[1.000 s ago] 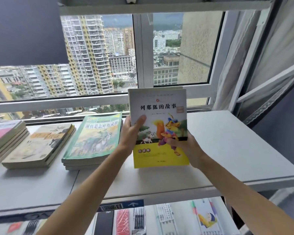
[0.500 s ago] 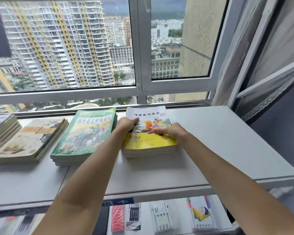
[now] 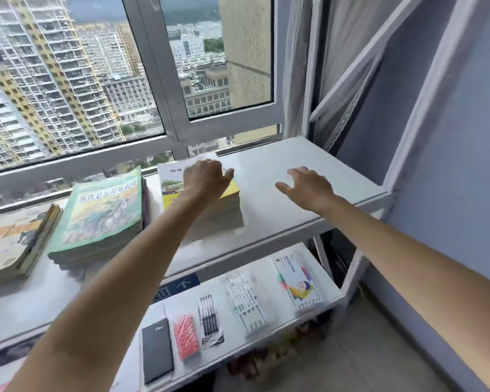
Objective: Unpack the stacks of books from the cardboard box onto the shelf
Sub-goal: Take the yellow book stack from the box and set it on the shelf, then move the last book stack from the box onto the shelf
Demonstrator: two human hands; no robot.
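A stack of yellow-covered books [image 3: 172,190] lies flat on the white shelf [image 3: 269,219] by the window. My left hand [image 3: 207,181] rests palm down on top of that stack, fingers loosely spread, gripping nothing. My right hand [image 3: 309,186] hovers over the bare shelf to the right of the stack, fingers apart and empty. A green-covered stack [image 3: 105,213] lies to the left of the yellow one, and a tan, worn stack [image 3: 9,244] lies further left. The cardboard box is out of view.
A lower shelf [image 3: 283,329] holds a dark notebook [image 3: 156,349], a red packet [image 3: 185,335], a pen pack [image 3: 210,321] and other stationery packs. The window frame [image 3: 164,137] runs behind the books. A blue wall [image 3: 450,165] and a white shelf post [image 3: 425,86] stand at the right.
The yellow stack went from held upright to lying flat on the shelf. My right hand let go and moved right; my left hand now rests on top. The view swung right and down.
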